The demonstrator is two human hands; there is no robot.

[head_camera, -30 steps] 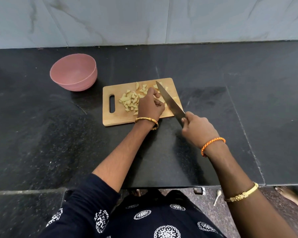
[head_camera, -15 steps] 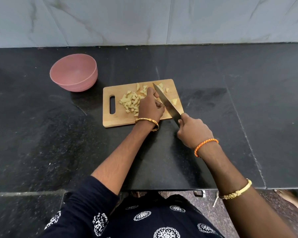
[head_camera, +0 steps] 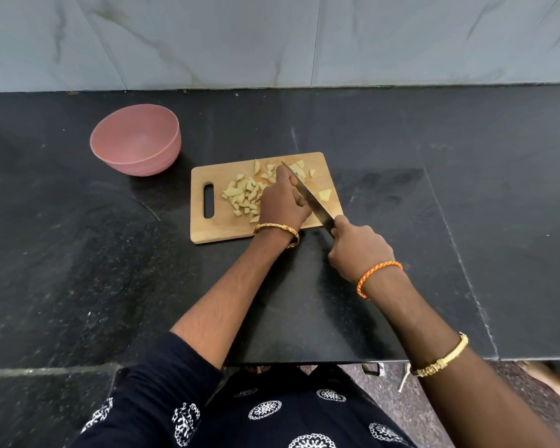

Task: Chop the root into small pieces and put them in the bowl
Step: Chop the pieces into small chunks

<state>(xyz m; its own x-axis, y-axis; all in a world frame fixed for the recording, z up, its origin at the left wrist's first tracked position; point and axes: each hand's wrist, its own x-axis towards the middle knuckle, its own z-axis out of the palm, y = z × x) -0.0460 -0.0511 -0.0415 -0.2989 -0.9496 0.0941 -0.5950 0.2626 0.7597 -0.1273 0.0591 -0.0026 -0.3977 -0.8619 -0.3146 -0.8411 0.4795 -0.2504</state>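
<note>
Centre frame: right hand (head_camera: pixel 359 247) grips knife (head_camera: pixel 307 195); left hand (head_camera: pixel 282 202) curled on root pieces (head_camera: pixel 243 195) on board (head_camera: pixel 220 227); bowl (head_camera: pixel 136 143) upper left

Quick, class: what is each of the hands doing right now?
Left hand: curled on the chopping board; what it holds is hidden.
Right hand: gripping the knife.

Navy white-medallion garment (head_camera: pixel 272 412); gold bangles (head_camera: pixel 277 231); orange braided wristband (head_camera: pixel 377 275).
</note>
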